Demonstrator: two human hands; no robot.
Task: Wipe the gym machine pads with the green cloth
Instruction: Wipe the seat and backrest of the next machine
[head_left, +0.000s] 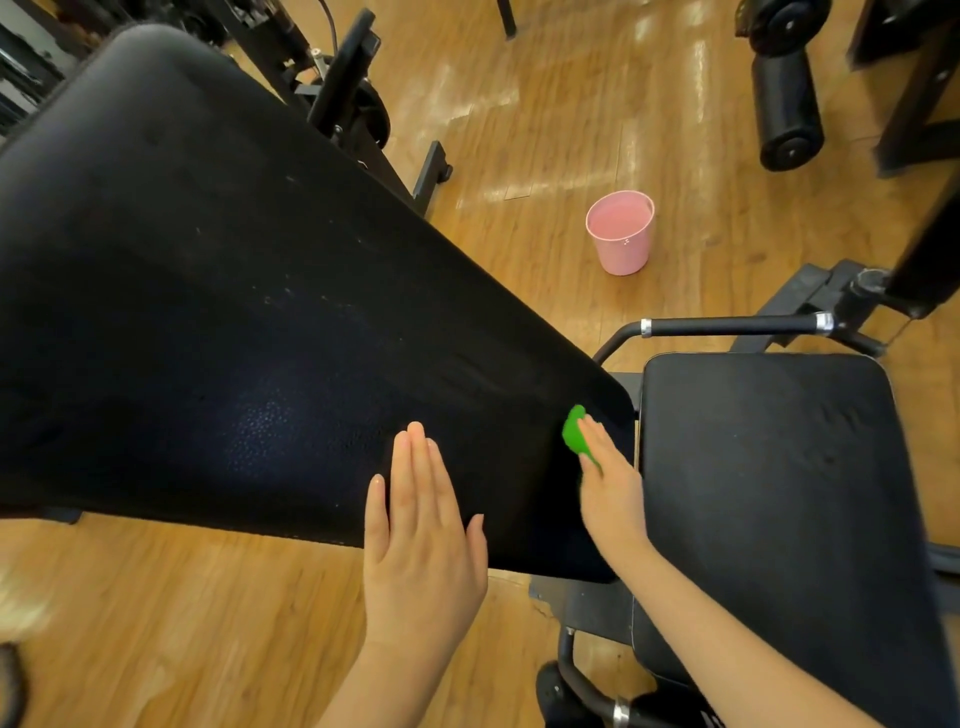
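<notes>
A long black back pad (218, 291) slopes from the upper left down to the middle of the view. Beside its lower end sits a square black seat pad (779, 483). My left hand (423, 535) lies flat with straight fingers on the near edge of the back pad. My right hand (610, 488) presses the green cloth (574, 428) against the back pad's lower right corner. Only a bunched part of the cloth shows past my fingers; the rest is hidden under the hand.
A pink bucket (621, 231) holding liquid stands on the wooden floor beyond the pads. A black handle bar (727, 326) runs behind the seat pad. Roller pads (787, 104) and machine frames stand at the top right, more frames at the top left.
</notes>
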